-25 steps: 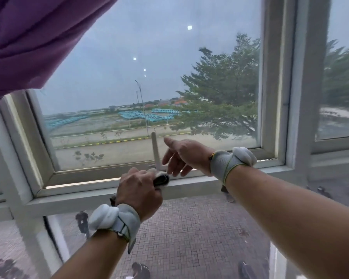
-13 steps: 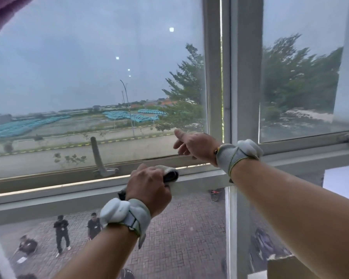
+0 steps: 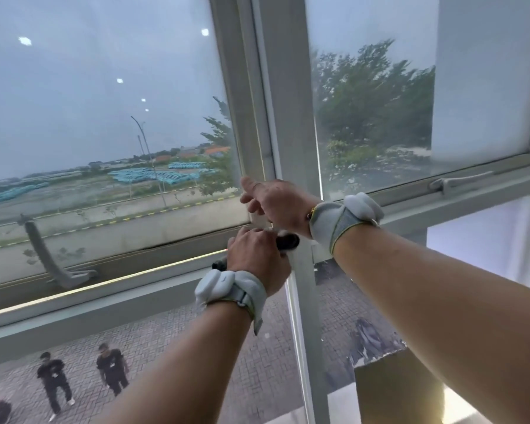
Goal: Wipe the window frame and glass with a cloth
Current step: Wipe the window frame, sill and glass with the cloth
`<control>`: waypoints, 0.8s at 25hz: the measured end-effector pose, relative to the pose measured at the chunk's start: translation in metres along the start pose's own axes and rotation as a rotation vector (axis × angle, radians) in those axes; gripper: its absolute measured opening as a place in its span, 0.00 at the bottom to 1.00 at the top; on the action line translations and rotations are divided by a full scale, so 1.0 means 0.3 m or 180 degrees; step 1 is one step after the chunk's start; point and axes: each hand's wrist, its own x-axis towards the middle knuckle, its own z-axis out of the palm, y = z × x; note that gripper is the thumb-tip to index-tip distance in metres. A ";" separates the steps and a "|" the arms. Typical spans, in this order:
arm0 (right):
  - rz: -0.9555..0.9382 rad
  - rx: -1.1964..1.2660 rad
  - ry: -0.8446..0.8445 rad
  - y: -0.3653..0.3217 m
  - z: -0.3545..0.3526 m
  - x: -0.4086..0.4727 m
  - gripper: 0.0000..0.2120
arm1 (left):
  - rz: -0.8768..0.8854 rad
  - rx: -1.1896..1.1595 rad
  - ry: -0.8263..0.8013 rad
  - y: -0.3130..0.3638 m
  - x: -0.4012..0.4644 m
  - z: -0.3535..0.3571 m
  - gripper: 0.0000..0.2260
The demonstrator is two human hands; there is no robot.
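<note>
A white window frame (image 3: 283, 123) splits the glass into a left pane (image 3: 104, 117) and a right pane (image 3: 380, 111). My left hand (image 3: 257, 258) is closed on a bunched cloth (image 3: 286, 241), dark and light, pressed on the sill rail where it meets the upright post. My right hand (image 3: 273, 200) rests just above it with fingers spread, its fingertips touching the inner corner of the left pane's frame. Most of the cloth is hidden under my left fist. Both wrists wear white bands.
A grey window handle (image 3: 43, 255) stands up from the left sash rail. Another latch (image 3: 459, 182) lies on the right sash rail. A lower pane (image 3: 135, 362) shows people on paving below. A cardboard box corner (image 3: 389, 381) sits at the lower right.
Both hands slid right along the sill rail, from beside the grey handle to the upright post. My view swung right too, and the purple curtain left the picture.
</note>
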 end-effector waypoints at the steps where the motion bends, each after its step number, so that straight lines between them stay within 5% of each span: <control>1: -0.0026 -0.0001 -0.0021 -0.003 0.001 -0.003 0.26 | -0.0012 -0.0060 0.0005 -0.010 0.003 0.003 0.15; 10: 0.0108 0.0136 -0.0070 -0.011 0.010 0.013 0.28 | 0.0493 -0.0490 -0.0296 -0.031 -0.021 -0.081 0.13; 13: 0.0088 0.0258 -0.0009 -0.011 -0.013 0.010 0.29 | -0.0105 -0.1452 -0.0218 -0.050 -0.083 -0.108 0.05; 17: 0.0064 0.0327 -0.0029 -0.015 -0.031 0.010 0.29 | -0.1442 -0.2845 0.0240 -0.099 -0.148 -0.181 0.09; 20: 0.0012 0.0154 -0.0073 -0.014 -0.015 0.016 0.29 | -0.1735 -0.2756 0.0487 -0.141 -0.156 -0.223 0.06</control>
